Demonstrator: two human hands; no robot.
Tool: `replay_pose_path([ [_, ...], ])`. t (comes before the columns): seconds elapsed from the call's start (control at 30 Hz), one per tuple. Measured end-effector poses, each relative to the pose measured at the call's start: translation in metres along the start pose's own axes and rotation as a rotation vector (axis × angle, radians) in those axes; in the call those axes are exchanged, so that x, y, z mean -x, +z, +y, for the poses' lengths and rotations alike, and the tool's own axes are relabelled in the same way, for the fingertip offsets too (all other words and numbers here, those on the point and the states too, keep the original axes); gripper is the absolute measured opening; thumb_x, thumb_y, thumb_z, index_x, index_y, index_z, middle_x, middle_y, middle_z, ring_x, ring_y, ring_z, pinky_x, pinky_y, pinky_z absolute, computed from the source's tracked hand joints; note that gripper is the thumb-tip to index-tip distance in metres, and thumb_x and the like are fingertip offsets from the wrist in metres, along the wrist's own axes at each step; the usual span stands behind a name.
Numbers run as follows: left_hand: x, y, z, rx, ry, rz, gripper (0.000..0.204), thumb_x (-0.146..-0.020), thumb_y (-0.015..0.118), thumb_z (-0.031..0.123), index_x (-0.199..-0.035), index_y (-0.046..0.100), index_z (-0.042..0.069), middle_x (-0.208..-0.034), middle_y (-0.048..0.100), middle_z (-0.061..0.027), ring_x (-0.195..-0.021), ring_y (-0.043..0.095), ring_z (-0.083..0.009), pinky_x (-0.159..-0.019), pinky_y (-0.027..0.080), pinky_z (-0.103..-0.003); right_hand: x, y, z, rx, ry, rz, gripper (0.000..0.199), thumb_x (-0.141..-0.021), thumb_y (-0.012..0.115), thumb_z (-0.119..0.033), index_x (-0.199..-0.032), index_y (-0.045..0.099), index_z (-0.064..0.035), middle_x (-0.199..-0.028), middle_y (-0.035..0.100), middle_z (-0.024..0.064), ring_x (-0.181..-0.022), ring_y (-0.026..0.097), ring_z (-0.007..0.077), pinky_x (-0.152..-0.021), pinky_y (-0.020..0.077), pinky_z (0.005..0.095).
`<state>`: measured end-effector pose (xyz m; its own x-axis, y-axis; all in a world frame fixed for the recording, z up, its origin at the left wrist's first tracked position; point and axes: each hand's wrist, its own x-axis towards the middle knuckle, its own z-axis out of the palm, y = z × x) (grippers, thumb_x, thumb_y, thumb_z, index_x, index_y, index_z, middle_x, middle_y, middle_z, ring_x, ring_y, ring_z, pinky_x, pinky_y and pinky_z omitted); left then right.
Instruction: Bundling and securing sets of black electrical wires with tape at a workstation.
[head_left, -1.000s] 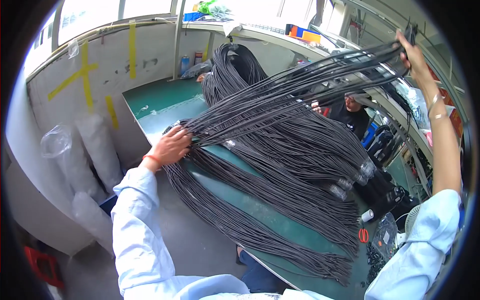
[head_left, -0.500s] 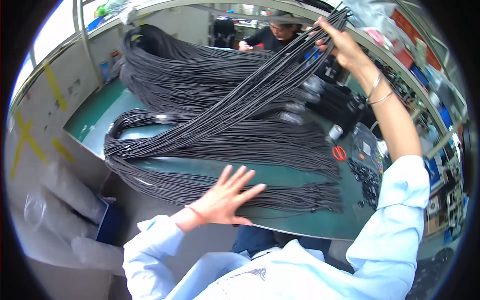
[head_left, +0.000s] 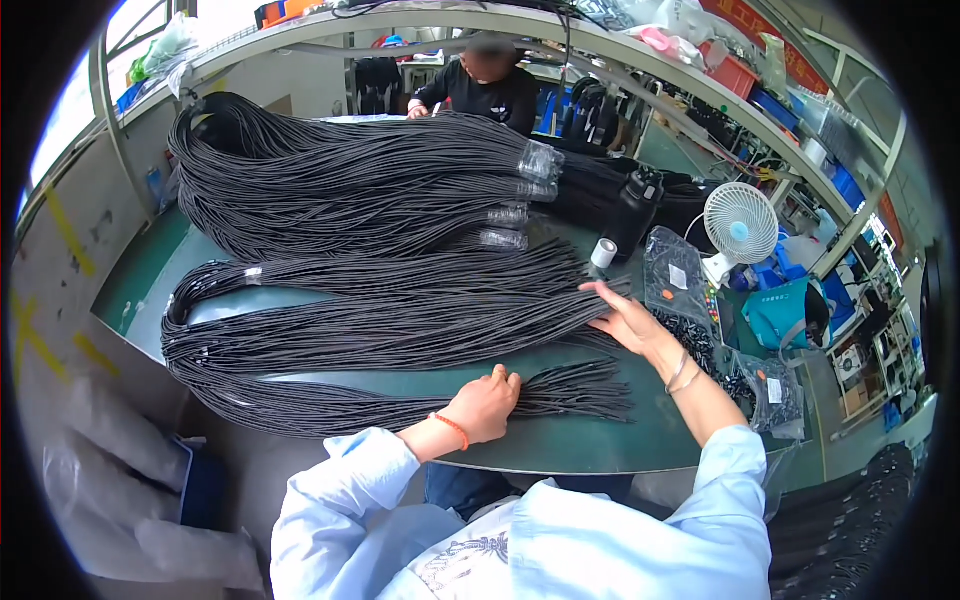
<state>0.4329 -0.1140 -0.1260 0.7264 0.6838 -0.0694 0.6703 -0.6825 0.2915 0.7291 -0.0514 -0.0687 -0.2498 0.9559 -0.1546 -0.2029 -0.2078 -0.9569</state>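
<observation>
Long black cables lie in bundles on the green table [head_left: 560,455], bent round in a loop at the left. My left hand [head_left: 485,405] is closed on the nearest cable bundle [head_left: 330,405], a little short of its loose ends. At the right ends of the middle cable bundle [head_left: 400,325], my right hand [head_left: 628,320] is open, its fingers stretched out against the cables. Behind these lies a thicker pile of black cables [head_left: 340,175], its right ends wrapped in clear plastic [head_left: 538,165].
A white roll [head_left: 603,253], a black bottle [head_left: 636,205] and a small white fan [head_left: 740,225] stand at the right. Beside them are plastic bags [head_left: 672,270], small black parts and a teal bag [head_left: 780,312]. Another person [head_left: 485,85] sits beyond the table.
My right hand has come down from high at the far right, and the cables it held up now lie on the table. My left hand has moved right and closed on the near bundle.
</observation>
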Motion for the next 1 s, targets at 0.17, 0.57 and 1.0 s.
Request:
replay_pose_path([
  [0.17, -0.007, -0.007, -0.006, -0.027, 0.041, 0.002, 0.036, -0.072, 0.066, 0.010, -0.106, 0.059, 0.001, -0.106, 0.061, -0.0188, -0.097, 0.063, -0.0346, -0.078, 0.054, -0.039, 0.040, -0.043, -0.005, 0.326, -0.069, 0.138, 0.040, -0.098, 0.058, -0.028, -0.129, 0.055, -0.0034, -0.123, 0.060, 0.0067, -0.114, 0.055, 0.0134, -0.100, 0.0421, 0.0337],
  [0.57, 0.012, -0.079, -0.038, 1.333, 0.136, 0.193, 0.025, -0.089, 0.072, 0.021, -0.106, 0.062, 0.006, -0.072, 0.060, 0.0012, -0.053, 0.052, -0.0045, -0.048, 0.039, -0.020, 0.020, 0.085, -0.034, 0.561, -0.597, -0.374, 0.093, -0.081, 0.079, -0.021, -0.154, 0.022, -0.0122, -0.157, 0.024, 0.0116, -0.144, 0.028, 0.0282, -0.113, 0.0330, 0.0424],
  [1.0, 0.036, -0.122, -0.078, 1.346, 0.146, 0.546, 0.031, -0.095, 0.066, 0.024, -0.119, 0.061, 0.005, -0.066, 0.052, 0.0056, -0.051, 0.045, -0.0023, -0.047, 0.035, -0.019, -0.106, 0.255, -0.123, -0.061, -0.618, -0.310, 0.070, -0.093, 0.064, -0.041, -0.145, 0.037, -0.0035, -0.105, 0.062, 0.0093, -0.107, 0.063, 0.0217, -0.094, 0.0514, 0.0341],
])
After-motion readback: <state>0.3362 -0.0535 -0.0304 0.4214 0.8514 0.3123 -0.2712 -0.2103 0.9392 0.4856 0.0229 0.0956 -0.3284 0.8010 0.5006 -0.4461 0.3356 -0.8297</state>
